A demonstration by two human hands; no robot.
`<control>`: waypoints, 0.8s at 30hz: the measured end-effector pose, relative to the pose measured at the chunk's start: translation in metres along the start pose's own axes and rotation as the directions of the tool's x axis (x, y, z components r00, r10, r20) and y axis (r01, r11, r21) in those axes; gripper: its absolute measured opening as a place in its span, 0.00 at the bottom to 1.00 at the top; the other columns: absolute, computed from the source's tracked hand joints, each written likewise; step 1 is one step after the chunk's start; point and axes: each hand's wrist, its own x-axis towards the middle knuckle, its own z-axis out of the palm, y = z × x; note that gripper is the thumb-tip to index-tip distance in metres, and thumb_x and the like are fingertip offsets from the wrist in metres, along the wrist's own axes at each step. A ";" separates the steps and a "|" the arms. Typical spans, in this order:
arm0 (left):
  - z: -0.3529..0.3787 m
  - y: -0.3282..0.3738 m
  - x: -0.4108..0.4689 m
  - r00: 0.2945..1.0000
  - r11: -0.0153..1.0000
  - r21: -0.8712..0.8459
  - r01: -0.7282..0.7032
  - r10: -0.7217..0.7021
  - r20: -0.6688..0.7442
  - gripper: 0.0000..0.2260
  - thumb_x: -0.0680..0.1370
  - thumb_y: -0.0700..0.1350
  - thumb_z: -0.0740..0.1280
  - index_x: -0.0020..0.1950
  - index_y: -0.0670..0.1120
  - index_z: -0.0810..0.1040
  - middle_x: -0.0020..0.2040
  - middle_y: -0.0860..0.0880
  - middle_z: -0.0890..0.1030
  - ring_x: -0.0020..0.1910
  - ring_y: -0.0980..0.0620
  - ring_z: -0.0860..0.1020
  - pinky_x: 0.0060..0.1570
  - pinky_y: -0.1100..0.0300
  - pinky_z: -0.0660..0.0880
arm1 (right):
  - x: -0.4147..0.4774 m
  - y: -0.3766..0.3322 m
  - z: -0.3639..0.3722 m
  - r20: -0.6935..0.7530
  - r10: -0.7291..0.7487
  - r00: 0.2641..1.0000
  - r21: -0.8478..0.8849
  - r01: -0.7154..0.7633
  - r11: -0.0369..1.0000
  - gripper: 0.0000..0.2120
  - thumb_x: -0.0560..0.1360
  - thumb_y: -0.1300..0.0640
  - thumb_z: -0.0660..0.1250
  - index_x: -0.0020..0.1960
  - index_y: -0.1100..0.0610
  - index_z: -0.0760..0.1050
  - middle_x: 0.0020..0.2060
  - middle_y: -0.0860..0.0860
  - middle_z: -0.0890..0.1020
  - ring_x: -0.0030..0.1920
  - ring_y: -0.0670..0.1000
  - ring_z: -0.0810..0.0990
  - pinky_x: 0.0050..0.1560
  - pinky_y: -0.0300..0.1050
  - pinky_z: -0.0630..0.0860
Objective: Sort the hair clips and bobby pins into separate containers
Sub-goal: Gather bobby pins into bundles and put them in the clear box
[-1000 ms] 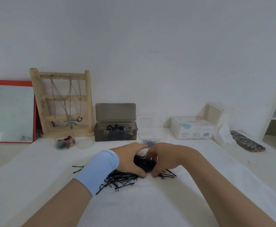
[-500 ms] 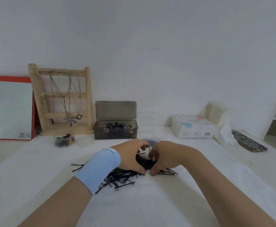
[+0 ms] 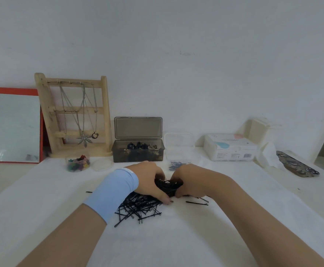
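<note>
A heap of black bobby pins (image 3: 140, 206) lies on the white cloth in the middle of the table. My left hand (image 3: 149, 180) and my right hand (image 3: 191, 181) curl round a thick bundle of these pins (image 3: 167, 186) from both sides. Behind them stands a smoky grey box (image 3: 138, 153) with its lid up, holding dark hair clips. A clear box (image 3: 179, 147) to its right has its lid up too. In front of that box lie several bluish pins (image 3: 174, 165). A small clear tub (image 3: 78, 164) holds coloured mini clips.
A wooden jewellery stand (image 3: 74, 114) and a red-framed mirror (image 3: 14, 126) lean at the back left. A round clear lid (image 3: 101, 164) lies by the tub. A tissue pack (image 3: 230, 147), a white container (image 3: 261, 130) and a patterned case (image 3: 296, 164) sit at the right.
Both hands have closed in tighter on the bundle of pins at the same spot. The camera has tilted a little.
</note>
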 end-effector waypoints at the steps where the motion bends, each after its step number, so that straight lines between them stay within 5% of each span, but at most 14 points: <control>1: -0.001 -0.002 -0.001 1.000 1.000 0.018 0.006 -0.006 0.013 0.42 0.56 0.76 0.69 0.66 0.58 0.75 0.59 0.57 0.75 0.54 0.55 0.74 0.57 0.55 0.74 | 0.000 -0.001 -0.001 0.006 -0.003 1.000 -0.042 0.003 0.999 0.12 0.75 0.54 0.71 0.57 0.55 0.80 0.48 0.54 0.83 0.49 0.56 0.80 0.45 0.46 0.76; 6: -0.005 -0.003 -0.002 0.999 1.000 0.014 0.007 -0.008 0.042 0.35 0.61 0.72 0.71 0.65 0.59 0.76 0.59 0.57 0.78 0.51 0.55 0.76 0.53 0.57 0.75 | -0.001 -0.005 0.004 0.018 -0.003 1.000 -0.096 0.005 0.995 0.12 0.78 0.57 0.67 0.61 0.55 0.78 0.51 0.55 0.81 0.51 0.56 0.79 0.44 0.45 0.72; 10: -0.009 -0.005 -0.005 0.997 0.999 0.023 0.040 -0.041 0.069 0.34 0.65 0.70 0.71 0.68 0.57 0.74 0.62 0.57 0.77 0.56 0.53 0.76 0.59 0.55 0.74 | -0.007 0.007 -0.003 -0.027 -0.017 0.999 -0.066 0.015 0.998 0.06 0.79 0.61 0.61 0.51 0.56 0.76 0.46 0.53 0.79 0.46 0.55 0.76 0.36 0.40 0.67; 18: -0.019 -0.005 -0.013 0.998 0.998 -0.040 0.044 -0.042 0.041 0.35 0.70 0.67 0.70 0.72 0.53 0.69 0.66 0.55 0.75 0.61 0.51 0.75 0.62 0.55 0.72 | -0.014 0.024 -0.013 -0.071 -0.011 0.997 0.368 0.036 0.929 0.08 0.79 0.60 0.60 0.42 0.51 0.71 0.37 0.50 0.77 0.34 0.49 0.73 0.35 0.40 0.71; 24: -0.030 -0.001 -0.017 0.985 0.967 -0.237 -0.095 0.058 -0.161 0.11 0.76 0.59 0.68 0.45 0.52 0.81 0.41 0.56 0.83 0.41 0.58 0.80 0.43 0.62 0.73 | -0.009 0.012 -0.003 -0.044 -0.016 0.999 0.523 0.037 0.852 0.08 0.80 0.62 0.58 0.53 0.56 0.75 0.37 0.52 0.83 0.29 0.41 0.74 0.31 0.34 0.70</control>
